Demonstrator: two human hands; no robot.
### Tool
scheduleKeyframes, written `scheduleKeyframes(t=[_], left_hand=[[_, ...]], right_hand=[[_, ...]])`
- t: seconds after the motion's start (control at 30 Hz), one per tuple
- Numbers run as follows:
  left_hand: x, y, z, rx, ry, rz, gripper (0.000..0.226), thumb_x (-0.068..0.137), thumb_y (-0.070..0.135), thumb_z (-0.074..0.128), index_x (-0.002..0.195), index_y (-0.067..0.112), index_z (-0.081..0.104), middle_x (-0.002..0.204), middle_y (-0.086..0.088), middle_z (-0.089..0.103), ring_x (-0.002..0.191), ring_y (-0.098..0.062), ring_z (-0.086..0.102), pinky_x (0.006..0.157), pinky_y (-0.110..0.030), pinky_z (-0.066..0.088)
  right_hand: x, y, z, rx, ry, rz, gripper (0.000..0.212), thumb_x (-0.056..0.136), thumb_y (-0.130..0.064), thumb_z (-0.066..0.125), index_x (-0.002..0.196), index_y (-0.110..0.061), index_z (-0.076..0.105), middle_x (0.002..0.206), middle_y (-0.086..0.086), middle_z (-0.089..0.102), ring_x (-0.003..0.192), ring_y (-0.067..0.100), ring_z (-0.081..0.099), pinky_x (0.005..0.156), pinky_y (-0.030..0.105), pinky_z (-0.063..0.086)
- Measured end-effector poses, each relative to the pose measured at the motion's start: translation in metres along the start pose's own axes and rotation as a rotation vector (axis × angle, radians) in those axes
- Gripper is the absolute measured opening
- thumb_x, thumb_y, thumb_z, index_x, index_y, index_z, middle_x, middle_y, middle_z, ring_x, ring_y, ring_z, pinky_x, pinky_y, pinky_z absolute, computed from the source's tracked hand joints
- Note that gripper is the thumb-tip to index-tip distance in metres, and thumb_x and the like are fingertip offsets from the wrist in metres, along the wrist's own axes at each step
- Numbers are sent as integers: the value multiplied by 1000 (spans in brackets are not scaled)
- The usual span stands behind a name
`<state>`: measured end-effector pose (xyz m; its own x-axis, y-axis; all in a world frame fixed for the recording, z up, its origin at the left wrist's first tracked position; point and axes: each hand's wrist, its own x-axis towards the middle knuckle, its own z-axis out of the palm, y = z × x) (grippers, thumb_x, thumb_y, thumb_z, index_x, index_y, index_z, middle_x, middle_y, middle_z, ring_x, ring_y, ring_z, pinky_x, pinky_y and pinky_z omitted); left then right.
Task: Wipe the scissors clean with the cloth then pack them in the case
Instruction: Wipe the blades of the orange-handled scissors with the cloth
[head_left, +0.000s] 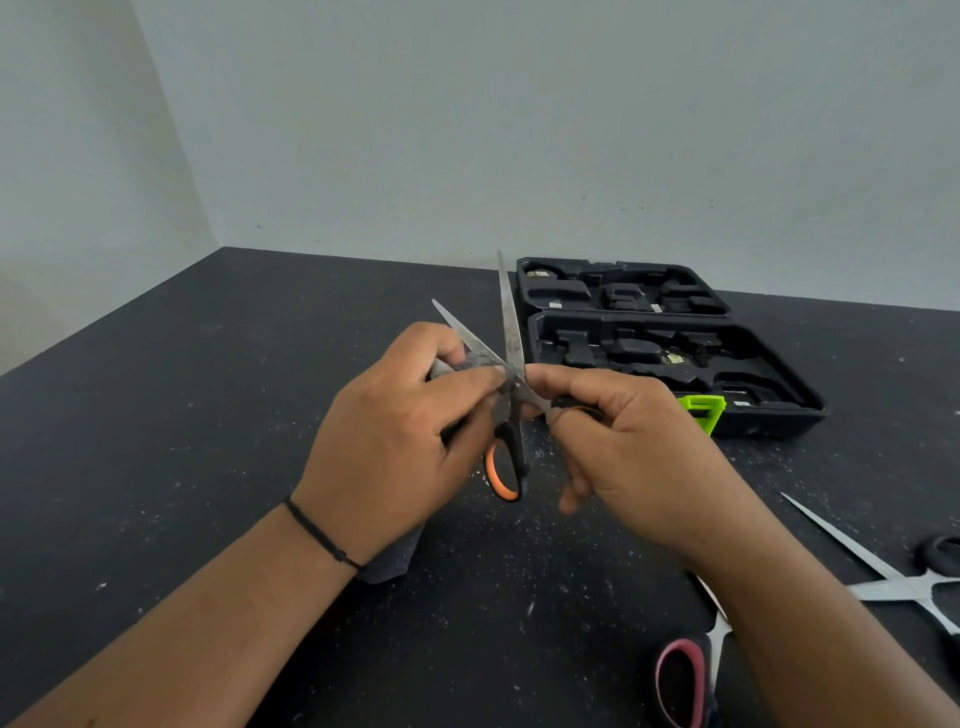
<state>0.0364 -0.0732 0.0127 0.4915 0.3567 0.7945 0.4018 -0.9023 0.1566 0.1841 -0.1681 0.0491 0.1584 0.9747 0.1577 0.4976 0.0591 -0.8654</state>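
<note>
Nearest, two more scissors (883, 587) lie on the table (156, 415) unwiped. Above it, the right hand (639, 447) grips the opened orange scissors (511, 364) while the left hand (395, 441) pinches the cloth (441, 370) against a blade. Beyond, the case (670, 343) lies open, nothing packed yet, it seems.

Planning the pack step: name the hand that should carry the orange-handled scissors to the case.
Right hand: it grips a scissors handle, nearest the case. Left hand holds the cloth.

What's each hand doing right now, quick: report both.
Left hand: fingers curled round the grey cloth, pressing it on the blades of the orange-handled scissors.
Right hand: fingers gripping the scissors' other handle.
</note>
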Motion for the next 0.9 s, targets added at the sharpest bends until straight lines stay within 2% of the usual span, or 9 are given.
scheduleKeyframes(t=[0.1,0.2,0.33,0.5,0.67,0.73,0.83,0.9], left_hand=[[-1,-1,2,-17,-10,11,17,87,17,61,98,11,74,92,-7,56,62,-17,53,49,-34,49],[1,-3,2,-8,31,-51,16,86,14,62,95,11,74,90,-8,56,69,-13,52,54,-32,49],[-1,0,2,-39,-6,18,16,87,14,63,97,9,74,92,-8,56,61,-18,53,50,-34,48],[0,-5,3,-1,52,-86,17,85,12,63,96,9,74,89,-8,55,72,-8,47,60,-23,45],[-1,0,4,-44,11,1,19,88,18,60,95,8,74,90,-8,55,62,-16,51,51,-33,48],[-1,-2,5,-41,39,-50,18,87,17,61,95,9,74,89,-7,55,68,-10,49,56,-28,47],[-1,-7,6,-45,69,-124,17,84,13,64,96,9,75,90,-7,55,73,-3,43,63,-19,44],[-2,-5,5,-58,46,-84,16,85,14,64,95,9,75,89,-7,55,72,-6,48,61,-22,45]], right_hand=[[0,0,0,-18,6,8,46,93,-4,42,99,-47,59,42,-26,52,46,18,60,57,27,54],[0,1,-1,-21,14,28,42,93,-5,44,104,-41,63,43,-27,53,42,15,56,58,33,55],[0,0,0,-17,29,36,45,93,-3,45,97,-45,61,42,-27,53,40,13,54,58,36,57],[0,1,0,-12,41,62,40,91,-7,46,99,-41,66,40,-20,52,38,12,52,62,46,58],[0,3,-1,-1,63,66,37,93,-7,48,112,-34,65,43,-26,53,35,10,49,60,48,56],[1,4,0,15,71,74,38,92,-7,48,101,-38,67,49,-19,60,35,11,47,57,46,54],[2,6,1,63,78,92,33,91,-10,50,96,-37,70,74,3,71,35,13,46,56,51,53],[3,7,1,77,91,97,34,91,-9,49,98,-34,70,74,-5,72,35,12,46,57,53,53]])
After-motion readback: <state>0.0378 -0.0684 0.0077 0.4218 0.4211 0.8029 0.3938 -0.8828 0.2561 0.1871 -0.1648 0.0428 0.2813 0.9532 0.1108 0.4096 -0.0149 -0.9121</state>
